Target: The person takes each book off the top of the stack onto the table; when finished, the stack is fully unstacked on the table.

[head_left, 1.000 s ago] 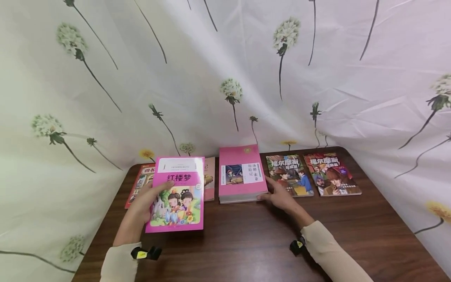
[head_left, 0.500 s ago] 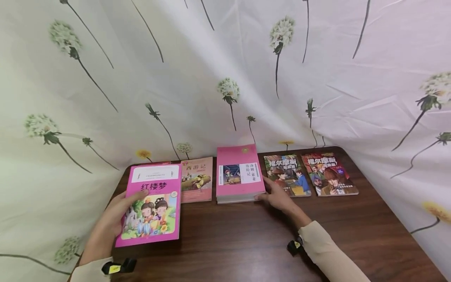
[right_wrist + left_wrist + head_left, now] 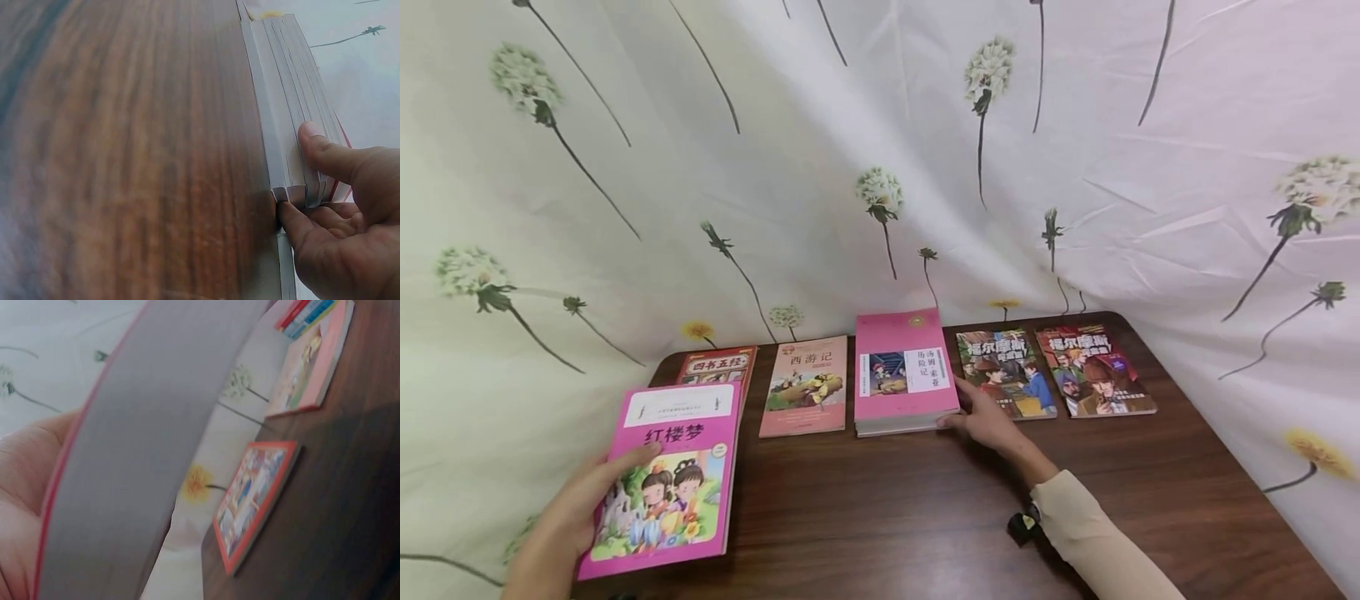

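Observation:
In the head view my left hand [image 3: 568,508] grips a pink picture book [image 3: 662,492] at its left side, thumb on the cover. The book is raised over the table's left front, tilted, and covers the lower part of a red comic-style book [image 3: 718,362]. Seen from the left wrist, its grey page edge [image 3: 144,419] fills much of the view. My right hand [image 3: 988,417] holds the near right corner of a stack of pink-covered books [image 3: 895,333]. In the right wrist view the thumb [image 3: 325,147] presses the stack's page edges [image 3: 284,81], with curled fingers at the corner.
A light pink book [image 3: 805,396] lies between the red book and the stack. Two detective comic books [image 3: 1018,371] lie to the right of the stack. Behind the brown wooden table [image 3: 865,517] hangs a white dandelion-print cloth [image 3: 775,167].
My left hand has carried the pink picture book left and toward me, uncovering the light pink book and the red book's top. My right hand stays at the stack's corner.

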`<state>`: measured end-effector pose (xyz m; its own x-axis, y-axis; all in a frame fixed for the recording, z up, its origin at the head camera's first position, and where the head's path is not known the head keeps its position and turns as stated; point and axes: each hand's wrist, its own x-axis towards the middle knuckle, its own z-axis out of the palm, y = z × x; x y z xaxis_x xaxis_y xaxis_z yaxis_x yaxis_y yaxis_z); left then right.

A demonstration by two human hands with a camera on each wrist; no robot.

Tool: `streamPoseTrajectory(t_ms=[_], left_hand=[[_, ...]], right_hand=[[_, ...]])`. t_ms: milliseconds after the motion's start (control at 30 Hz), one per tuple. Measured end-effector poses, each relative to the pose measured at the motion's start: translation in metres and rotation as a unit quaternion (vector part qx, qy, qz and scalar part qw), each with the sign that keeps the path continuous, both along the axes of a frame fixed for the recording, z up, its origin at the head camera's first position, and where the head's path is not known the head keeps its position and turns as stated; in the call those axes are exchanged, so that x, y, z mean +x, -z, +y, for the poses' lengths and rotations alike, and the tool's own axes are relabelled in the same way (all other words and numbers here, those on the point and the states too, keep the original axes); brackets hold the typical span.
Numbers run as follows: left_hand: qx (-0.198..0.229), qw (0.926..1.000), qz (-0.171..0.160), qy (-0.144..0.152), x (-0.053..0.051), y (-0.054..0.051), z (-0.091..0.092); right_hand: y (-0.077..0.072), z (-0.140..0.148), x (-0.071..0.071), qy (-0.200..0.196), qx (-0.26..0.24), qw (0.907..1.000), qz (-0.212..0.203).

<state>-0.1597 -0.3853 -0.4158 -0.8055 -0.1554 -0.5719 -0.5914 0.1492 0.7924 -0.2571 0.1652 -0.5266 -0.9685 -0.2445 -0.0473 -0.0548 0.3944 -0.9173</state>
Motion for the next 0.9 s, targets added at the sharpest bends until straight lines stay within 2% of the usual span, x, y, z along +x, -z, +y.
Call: streamPoseTrajectory(t_ms=[100,400,567,700,800,900], left_hand=[[0.008,0.9999,-0.005,0.007,0.008,0.004,-0.010],[0.044,0.9979,-0.047,0.004,0.031,0.014,-0.029],[0.051,0.9969,-0.057,0.020,0.045,0.024,-0.039],[0.055,0.9959,-0.058,0.041,0.050,0.034,-0.046],[0.062,0.9936,-0.071,0.062,0.052,0.043,-0.048],[0.040,0.9932,-0.081,0.074,0.054,0.051,-0.046]], right_hand=[[-0.001,-0.002,-0.001,-0.002,-0.001,1.0000,-0.003],[-0.001,-0.007,-0.002,0.005,0.003,1.0000,-0.002],[-0.002,-0.009,0.001,-0.002,-0.002,1.0000,-0.001],[-0.003,-0.009,0.001,-0.006,-0.014,0.9999,-0.001],[-0.003,-0.008,0.000,-0.006,-0.014,0.9999,0.001],[-0.003,-0.008,0.000,-0.004,-0.015,0.9999,0.000]])
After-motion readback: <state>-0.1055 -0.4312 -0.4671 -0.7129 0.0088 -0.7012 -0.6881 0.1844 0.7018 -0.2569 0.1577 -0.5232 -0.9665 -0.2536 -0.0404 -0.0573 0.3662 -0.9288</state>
